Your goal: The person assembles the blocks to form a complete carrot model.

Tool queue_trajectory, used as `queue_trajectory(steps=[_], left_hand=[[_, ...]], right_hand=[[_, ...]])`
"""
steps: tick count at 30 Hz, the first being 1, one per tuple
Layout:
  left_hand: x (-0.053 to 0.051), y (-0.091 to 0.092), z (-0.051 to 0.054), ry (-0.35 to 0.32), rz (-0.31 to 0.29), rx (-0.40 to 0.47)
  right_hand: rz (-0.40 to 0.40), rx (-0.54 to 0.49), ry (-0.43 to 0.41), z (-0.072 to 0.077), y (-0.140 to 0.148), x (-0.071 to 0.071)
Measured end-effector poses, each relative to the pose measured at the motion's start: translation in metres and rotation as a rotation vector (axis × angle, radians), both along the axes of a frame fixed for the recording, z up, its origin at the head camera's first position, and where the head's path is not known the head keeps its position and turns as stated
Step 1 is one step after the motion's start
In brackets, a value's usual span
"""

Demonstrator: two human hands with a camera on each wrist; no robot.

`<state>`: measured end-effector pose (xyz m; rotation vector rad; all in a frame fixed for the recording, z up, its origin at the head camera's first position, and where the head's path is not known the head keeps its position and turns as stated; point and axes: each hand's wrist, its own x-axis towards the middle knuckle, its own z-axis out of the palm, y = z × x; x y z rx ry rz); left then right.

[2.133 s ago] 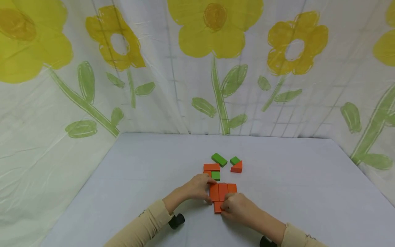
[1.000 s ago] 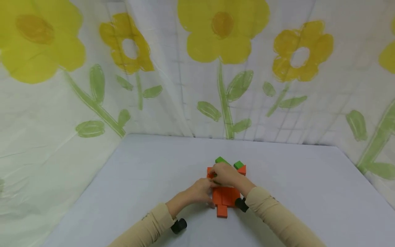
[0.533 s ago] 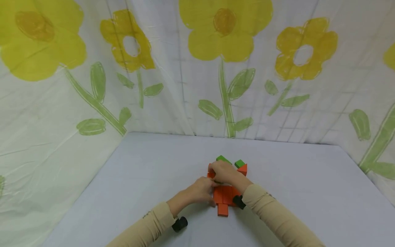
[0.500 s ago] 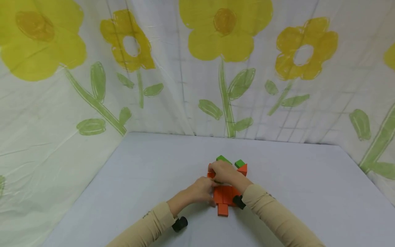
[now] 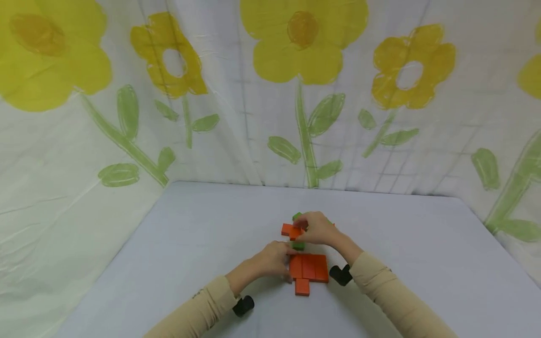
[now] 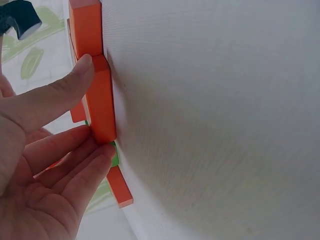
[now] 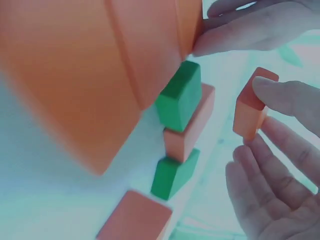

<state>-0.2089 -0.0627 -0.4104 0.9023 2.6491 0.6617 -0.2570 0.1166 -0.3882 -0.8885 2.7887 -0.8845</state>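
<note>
My left hand (image 5: pixel 272 259) stays at the left side of a group of flat orange blocks (image 5: pixel 309 267). Its thumb and fingertips hold the leftmost rectangular block (image 6: pixel 101 110) at its two ends, as the left wrist view shows. Beyond the group, my right hand (image 5: pixel 319 229) pinches a small orange block (image 7: pixel 247 115) between thumb and fingers, off the table. A small green block (image 5: pixel 298 246) lies just past the group, close to the left fingertips. One orange block (image 5: pixel 302 287) touches the group's near edge.
Behind the right hand lie an orange block (image 5: pixel 285 229) and a green block (image 5: pixel 297 216); other pieces there are mostly hidden by that hand. The white table (image 5: pixel 203 225) ends at a flower-printed curtain (image 5: pixel 228 155).
My right hand went from the near block to the far blocks, took hold of the small orange block and shifted it away from the green one. My left hand has kept its place.
</note>
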Motion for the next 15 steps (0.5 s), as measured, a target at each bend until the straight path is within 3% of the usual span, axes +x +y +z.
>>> queue_trajectory(steps=[15], left_hand=[[0.001,0.003,0.004,0.028,0.012,-0.066]], right_hand=[[0.015,-0.047,-0.061,-0.004,0.045,0.063]])
